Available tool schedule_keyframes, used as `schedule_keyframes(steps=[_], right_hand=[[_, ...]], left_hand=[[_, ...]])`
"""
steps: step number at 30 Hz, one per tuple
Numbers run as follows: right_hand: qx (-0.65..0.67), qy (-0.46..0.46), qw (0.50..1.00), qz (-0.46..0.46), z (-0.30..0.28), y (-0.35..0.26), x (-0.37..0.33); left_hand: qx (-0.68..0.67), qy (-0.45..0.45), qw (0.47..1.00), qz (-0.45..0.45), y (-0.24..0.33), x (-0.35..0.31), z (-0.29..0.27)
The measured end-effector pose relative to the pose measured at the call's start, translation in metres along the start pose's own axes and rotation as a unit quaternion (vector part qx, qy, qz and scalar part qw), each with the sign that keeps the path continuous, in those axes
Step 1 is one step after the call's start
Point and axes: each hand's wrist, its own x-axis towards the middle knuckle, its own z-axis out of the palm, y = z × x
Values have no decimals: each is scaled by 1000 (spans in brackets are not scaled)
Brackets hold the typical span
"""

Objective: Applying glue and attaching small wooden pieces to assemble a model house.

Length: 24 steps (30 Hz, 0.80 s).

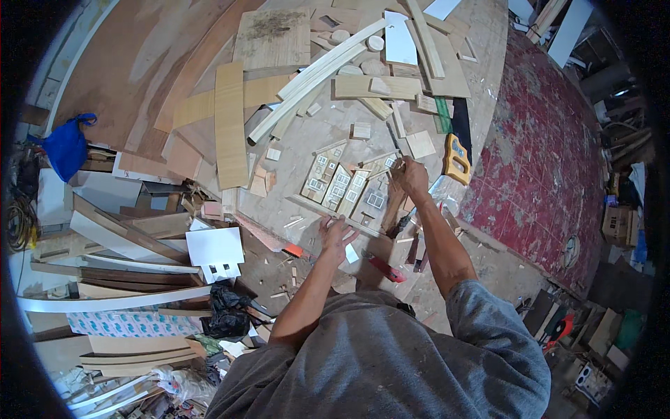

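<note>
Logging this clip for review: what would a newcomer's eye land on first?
At the centre of the wooden workbench lies a row of small wooden house-shaped cutouts with windows, the right hand at its upper right corner and the left hand below it. A yellow-handled handsaw lies just right.

Bare, matt wooden house fronts point(347, 184) lie on a rough plywood bench point(307, 133) beside a glossy yellow plastic saw handle point(457, 159).

Bare bench opens just left of the left hand point(337, 234); wooden house cutouts point(345, 185) block ahead, a yellow-handled saw point(457, 159) crowds the right hand point(410, 176).
</note>
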Motion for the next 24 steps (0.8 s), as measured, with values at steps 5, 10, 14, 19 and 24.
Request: schedule_keyframes(steps=[5, 10, 14, 19, 24], right_hand=[[10, 24, 999, 26, 8, 12, 2], [76, 59, 995, -13, 10, 20, -6], [110, 105, 988, -6, 1, -4, -37], [65, 172, 983, 21, 12, -12, -95], [59, 229, 971, 29, 14, -15, -151]], left_hand=[[52, -8, 999, -5, 6, -2, -9], [535, 118, 784, 292, 41, 23, -46], [534, 134, 714, 432, 98, 51, -40], [646, 48, 656, 388, 137, 90, -3], [675, -13, 640, 367, 159, 118, 19]])
